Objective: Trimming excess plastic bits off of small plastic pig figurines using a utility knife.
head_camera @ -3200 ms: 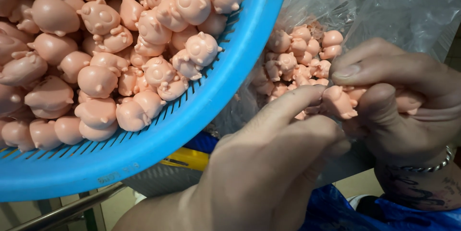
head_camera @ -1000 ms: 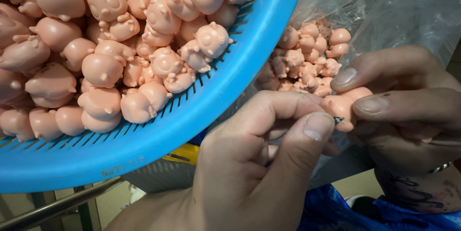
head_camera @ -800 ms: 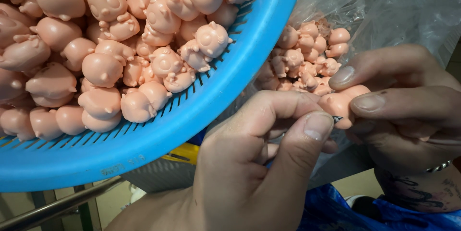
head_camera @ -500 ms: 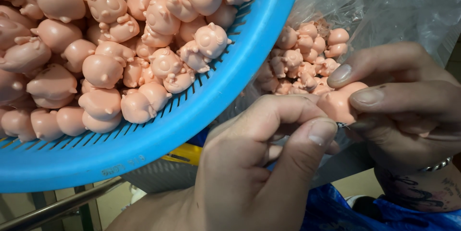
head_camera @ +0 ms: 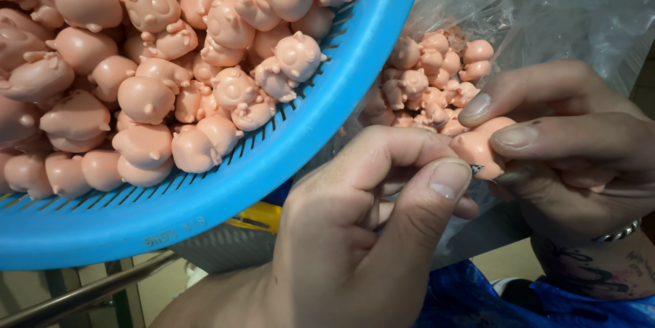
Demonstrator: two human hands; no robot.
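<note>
Crowding the upper left, a blue basket (head_camera: 355,89) of pink figures hangs over a clear bag (head_camera: 546,7) holding more. My right hand (head_camera: 580,157) pinches one pink figure (head_camera: 481,147); my left hand (head_camera: 361,232), just left, pinches a small tool at its lower edge.

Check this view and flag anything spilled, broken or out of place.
Nothing stands out. The pink figurines sit inside the blue basket and the clear plastic bag; none lies loose. The right hand holds one figurine, the left hand pinching at it.
</note>
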